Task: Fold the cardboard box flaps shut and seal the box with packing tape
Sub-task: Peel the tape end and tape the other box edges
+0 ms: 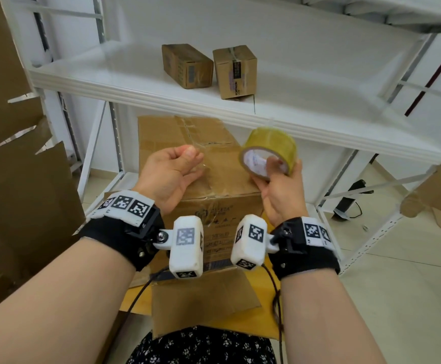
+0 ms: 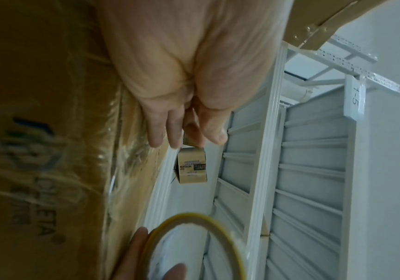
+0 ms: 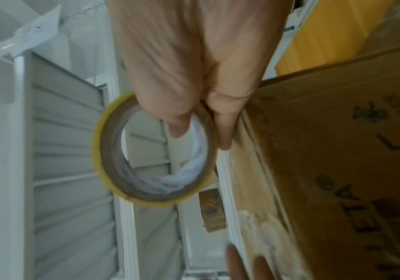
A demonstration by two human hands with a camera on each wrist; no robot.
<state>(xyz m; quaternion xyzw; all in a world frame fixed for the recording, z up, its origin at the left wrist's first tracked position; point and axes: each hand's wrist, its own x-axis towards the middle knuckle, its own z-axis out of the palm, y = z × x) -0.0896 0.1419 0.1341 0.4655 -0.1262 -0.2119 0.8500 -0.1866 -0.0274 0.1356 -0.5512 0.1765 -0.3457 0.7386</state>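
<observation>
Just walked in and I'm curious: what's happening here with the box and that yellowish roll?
A person is taping up a large cardboard box that sits in front of a white shelf. The right hand grips a roll of packing tape, held above the box top. The left hand pinches what looks like the clear tape's loose end. The top flaps look folded down. Two small boxes sit on the shelf.

Bright, even light fills the head view, with edges bowed by the lens; both wrist views are dimmer and motion-blurred.
</observation>
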